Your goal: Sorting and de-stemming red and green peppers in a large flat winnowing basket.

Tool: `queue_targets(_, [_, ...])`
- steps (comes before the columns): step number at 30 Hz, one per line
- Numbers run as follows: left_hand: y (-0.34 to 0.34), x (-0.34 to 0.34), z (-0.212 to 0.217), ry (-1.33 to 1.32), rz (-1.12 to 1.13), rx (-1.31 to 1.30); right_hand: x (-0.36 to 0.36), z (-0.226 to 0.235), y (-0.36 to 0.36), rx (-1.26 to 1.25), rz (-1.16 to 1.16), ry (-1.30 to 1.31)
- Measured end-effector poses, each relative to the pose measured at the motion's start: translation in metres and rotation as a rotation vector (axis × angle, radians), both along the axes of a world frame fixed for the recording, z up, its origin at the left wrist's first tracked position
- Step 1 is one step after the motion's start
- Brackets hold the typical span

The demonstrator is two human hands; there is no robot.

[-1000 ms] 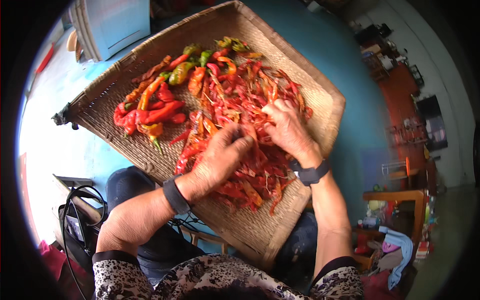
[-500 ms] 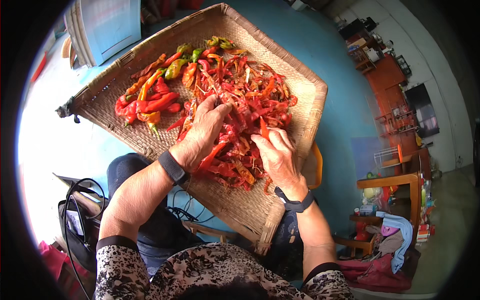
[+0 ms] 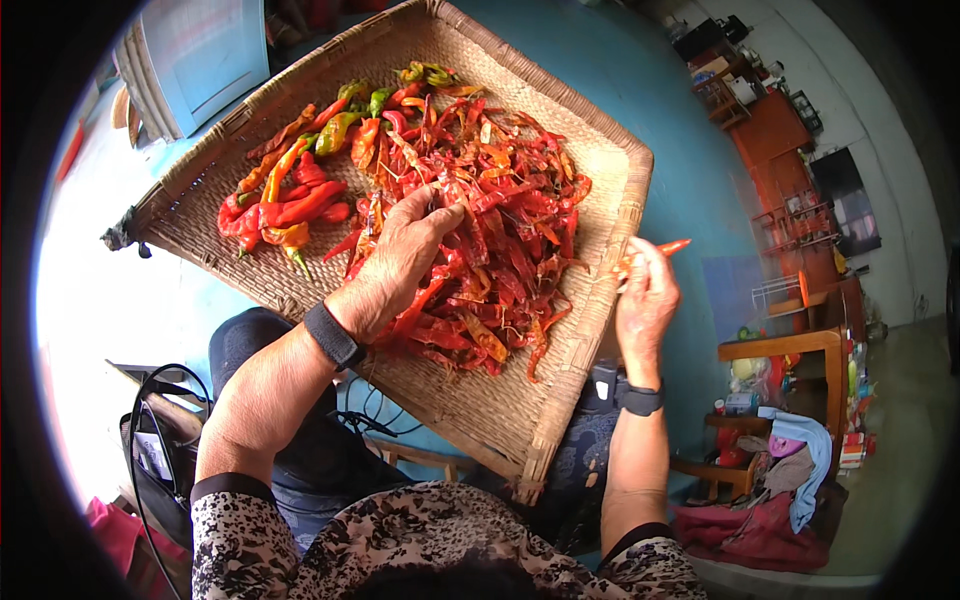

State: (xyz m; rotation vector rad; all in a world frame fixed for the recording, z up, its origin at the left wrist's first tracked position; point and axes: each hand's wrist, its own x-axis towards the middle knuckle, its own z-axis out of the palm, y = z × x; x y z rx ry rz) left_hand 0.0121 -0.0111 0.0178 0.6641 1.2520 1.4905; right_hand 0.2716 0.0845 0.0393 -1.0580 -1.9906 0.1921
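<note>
Head view: a woven tray rests tilted across the person's lap, its near corner low. The left hand lies palm-down on the heap of dried red chillies, fingers curled loosely into it — whether any chilli is actually gripped I cannot tell. The right hand is off the tray's right edge, fingers pinched on a single chilli held over the blue floor. That pinch looks light — a slip would likely drop the chilli to the floor. Fresher red, orange and green chillies sit apart at the far left. With neither hand on the tray, a hard rake could slide chillies toward the near corner.
</note>
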Motion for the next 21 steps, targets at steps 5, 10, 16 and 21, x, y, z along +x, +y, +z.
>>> queue_targets(5, [-0.001, 0.005, 0.005, 0.043, -0.029, 0.015, 0.052, -0.016, 0.035, -0.008, -0.154, -0.011])
queue_targets(10, [0.004, 0.005, -0.002, 0.09, -0.037, -0.03, 0.078, -0.033, 0.045, -0.254, -0.326, -0.621])
queue_targets(16, [-0.001, 0.004, 0.006, 0.164, -0.064, -0.089, -0.011, -0.012, 0.027, -0.222, 0.112, -0.295])
queue_targets(21, [0.009, 0.006, -0.013, 0.073, -0.061, -0.016, -0.03, -0.046, 0.056, -0.155, 0.186, -0.344])
